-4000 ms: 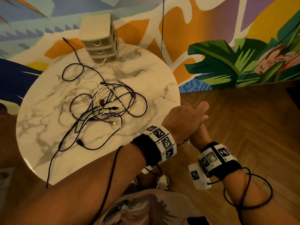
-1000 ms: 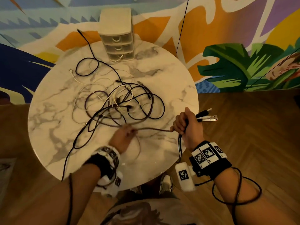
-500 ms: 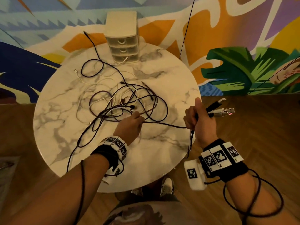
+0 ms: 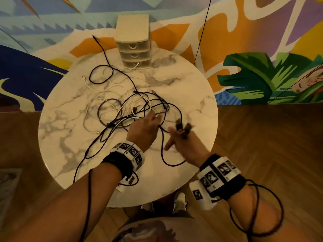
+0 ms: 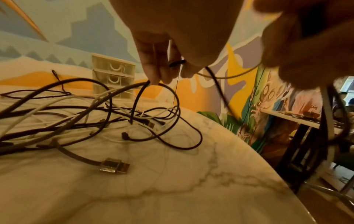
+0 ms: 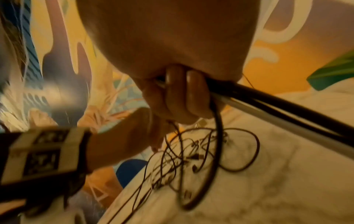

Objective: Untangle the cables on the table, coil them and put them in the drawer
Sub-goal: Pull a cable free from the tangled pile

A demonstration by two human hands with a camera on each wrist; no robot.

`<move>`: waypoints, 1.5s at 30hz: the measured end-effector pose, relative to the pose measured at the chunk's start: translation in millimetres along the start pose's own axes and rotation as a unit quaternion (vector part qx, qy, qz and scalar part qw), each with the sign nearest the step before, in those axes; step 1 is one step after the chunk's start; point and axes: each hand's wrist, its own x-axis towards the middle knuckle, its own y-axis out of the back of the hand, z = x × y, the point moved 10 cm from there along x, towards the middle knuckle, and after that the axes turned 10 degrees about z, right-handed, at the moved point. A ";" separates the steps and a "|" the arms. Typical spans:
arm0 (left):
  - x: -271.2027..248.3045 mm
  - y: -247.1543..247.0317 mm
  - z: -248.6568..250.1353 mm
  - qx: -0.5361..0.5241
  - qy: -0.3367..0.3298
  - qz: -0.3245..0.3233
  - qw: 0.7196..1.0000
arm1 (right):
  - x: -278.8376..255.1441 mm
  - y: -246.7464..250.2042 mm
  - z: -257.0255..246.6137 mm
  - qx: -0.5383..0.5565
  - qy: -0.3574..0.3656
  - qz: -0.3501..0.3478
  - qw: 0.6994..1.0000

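Right hand (image 4: 183, 142) grips cables (image 6: 268, 103); tangle (image 4: 132, 109) beyond.

Dim, warm yellowish light throughout. The right hand (image 4: 183, 142) is motion-smeared, with soft grain elsewhere; wrist views bend strongly at their edges, and the left hand (image 5: 182, 34) is out of focus.

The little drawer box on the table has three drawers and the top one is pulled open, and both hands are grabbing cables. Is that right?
Almost. The drawer box does have three drawers, but the top one is closed, like the other two; the head view shows that. The left hand pinches a dark cable from the tangle, and the right hand grips a few cable ends.
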 end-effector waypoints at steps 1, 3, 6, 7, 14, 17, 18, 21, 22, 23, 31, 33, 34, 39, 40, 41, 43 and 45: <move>0.6 2.9 0.2 -0.011 0.012 0.000 1.000 | -2.0 -15.4 9.3 -0.005 -0.030 -0.035 0.999; 0.6 6.6 -2.7 -0.080 0.035 0.017 0.996 | 0.0 -33.5 25.4 -0.019 -0.039 -0.066 0.997; -7.7 14.9 -9.9 -0.200 0.063 0.074 0.975 | 10.6 -37.4 39.5 -0.101 0.000 -0.069 0.993; -10.7 16.8 -12.6 -0.233 0.076 0.087 0.966 | 12.4 -37.1 40.8 -0.090 -0.006 -0.068 0.994; -19.4 29.6 -23.1 -0.412 0.163 0.126 0.887 | 19.2 -49.8 40.1 0.063 -0.067 -0.100 0.991; -32.7 28.0 -46.5 -0.480 0.247 0.112 0.834 | 36.7 -18.4 57.9 0.069 -0.083 -0.006 0.994; -37.8 26.7 -51.3 -0.493 0.248 0.097 0.828 | 40.3 -3.8 64.5 0.078 -0.099 0.033 0.992; -55.8 23.2 -54.4 -0.475 0.192 0.063 0.856 | 47.5 45.7 77.8 0.128 -0.133 0.149 0.971; -60.4 22.0 -46.5 -0.426 0.134 0.047 0.893 | 47.8 61.7 77.8 0.144 -0.137 0.187 0.962; -66.7 15.5 -32.6 -0.351 0.059 0.017 0.935 | 47.6 75.3 73.7 0.172 -0.132 0.218 0.952; -72.6 -64.8 1.2 -0.150 0.009 -0.189 0.970 | 38.1 93.8 -6.5 0.358 -0.049 0.223 0.905; -48.3 -56.6 -9.4 -0.144 0.065 -0.118 0.980 | 33.7 92.5 -16.8 0.396 -0.037 0.209 0.893; -40.9 -60.4 -12.1 -0.132 0.080 -0.127 0.980 | 31.2 92.2 -20.3 0.415 -0.035 0.199 0.887; -24.4 -67.0 -19.0 -0.098 0.141 -0.127 0.977 | 21.7 95.1 -25.0 0.466 -0.051 0.158 0.869; -24.2 -59.2 -29.3 -0.088 0.180 -0.092 0.975 | 20.0 98.1 -22.3 0.472 -0.055 0.157 0.866; -24.6 -52.6 -40.6 -0.076 0.216 -0.063 0.971 | 18.9 101.1 -19.0 0.479 -0.059 0.157 0.862; -27.8 -48.1 -60.9 -0.054 0.264 -0.049 0.962 | 17.3 102.1 -12.8 0.488 -0.062 0.151 0.857; -32.2 -56.9 -77.1 -0.063 0.302 -0.089 0.947 | 16.8 99.7 -7.1 0.488 -0.067 0.147 0.858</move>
